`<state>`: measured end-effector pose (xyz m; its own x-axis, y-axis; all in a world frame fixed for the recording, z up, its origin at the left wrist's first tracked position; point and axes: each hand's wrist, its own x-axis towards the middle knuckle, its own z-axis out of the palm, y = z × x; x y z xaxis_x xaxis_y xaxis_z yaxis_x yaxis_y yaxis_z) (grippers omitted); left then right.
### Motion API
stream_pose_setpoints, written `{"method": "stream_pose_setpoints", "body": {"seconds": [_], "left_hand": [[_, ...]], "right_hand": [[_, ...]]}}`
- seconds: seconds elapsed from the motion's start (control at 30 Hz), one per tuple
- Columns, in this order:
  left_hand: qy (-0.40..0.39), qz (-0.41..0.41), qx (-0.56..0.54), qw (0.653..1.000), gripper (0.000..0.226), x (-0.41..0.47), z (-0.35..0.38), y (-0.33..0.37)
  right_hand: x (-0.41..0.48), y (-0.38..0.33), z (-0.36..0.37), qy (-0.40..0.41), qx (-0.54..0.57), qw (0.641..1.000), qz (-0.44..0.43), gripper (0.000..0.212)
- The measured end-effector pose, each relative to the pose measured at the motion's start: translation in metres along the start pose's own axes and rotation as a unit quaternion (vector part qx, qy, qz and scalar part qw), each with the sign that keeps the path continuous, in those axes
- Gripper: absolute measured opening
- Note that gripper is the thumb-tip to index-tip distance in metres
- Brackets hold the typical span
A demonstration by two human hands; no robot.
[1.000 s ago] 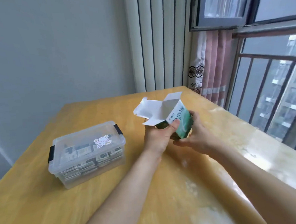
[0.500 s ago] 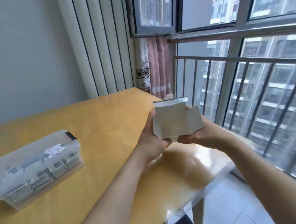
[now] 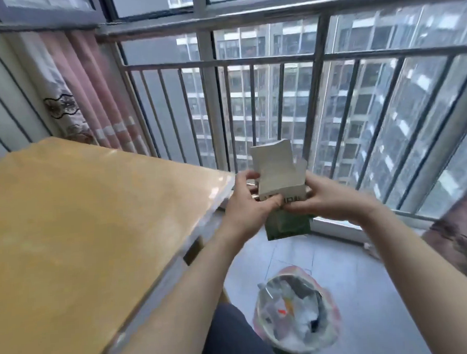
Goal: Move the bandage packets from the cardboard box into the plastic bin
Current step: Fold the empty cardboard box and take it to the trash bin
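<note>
Both my hands hold the white and green cardboard box (image 3: 280, 179) in the air, past the table's right edge and above the floor. My left hand (image 3: 248, 203) grips its left side with the thumb on the front. My right hand (image 3: 322, 199) grips its right side. The box's white top flaps stand open and upright, and its green lower part hangs below my fingers. I cannot see inside it. The plastic bin and the bandage packets are out of view.
The yellow wooden table (image 3: 80, 225) fills the left. A waste bin lined with a plastic bag (image 3: 296, 311) stands on the tiled floor below my hands. Window railing (image 3: 248, 61) runs behind, a pink curtain (image 3: 87, 84) hangs at the left, and a dark cushion (image 3: 462, 232) lies at the right.
My view has swung right, so the plastic bin has left the frame. Both hands have carried the box off the table's edge, over the floor above the waste bin.
</note>
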<state>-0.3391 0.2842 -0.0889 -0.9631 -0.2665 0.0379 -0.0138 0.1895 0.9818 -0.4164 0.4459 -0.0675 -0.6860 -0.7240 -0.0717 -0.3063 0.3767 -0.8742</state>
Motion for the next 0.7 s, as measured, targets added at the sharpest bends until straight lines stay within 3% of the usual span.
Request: {"method": "stream_pose_setpoints", "body": {"seconds": [0.07,0.17,0.37,0.5,0.63,0.7], "left_hand": [[-0.02,-0.074,-0.015,0.997,0.059,0.005,0.035,-0.024],[-0.036,-0.166,-0.002,0.985,0.067,0.01,0.066,-0.064],[-0.073,-0.314,-0.01,0.946,0.034,0.011,0.108,-0.145],[-0.072,-0.368,0.006,0.927,0.025,0.01,0.128,-0.186],[-0.07,-0.392,0.103,0.911,0.04,0.019,0.137,-0.253],[-0.082,-0.385,0.175,0.903,0.049,0.016,0.136,-0.255]], "right_hand": [[-0.011,0.036,-0.007,0.001,-0.005,0.999,0.045,0.045],[-0.016,0.092,0.0,-0.005,0.032,0.995,0.098,0.042],[-0.013,0.197,0.041,-0.022,0.069,0.969,0.238,0.036],[-0.014,0.239,0.065,-0.012,0.077,0.957,0.28,0.044],[-0.015,0.267,0.082,0.038,-0.008,0.935,0.351,0.063],[-0.017,0.279,0.088,0.051,-0.037,0.924,0.377,0.064]]}}
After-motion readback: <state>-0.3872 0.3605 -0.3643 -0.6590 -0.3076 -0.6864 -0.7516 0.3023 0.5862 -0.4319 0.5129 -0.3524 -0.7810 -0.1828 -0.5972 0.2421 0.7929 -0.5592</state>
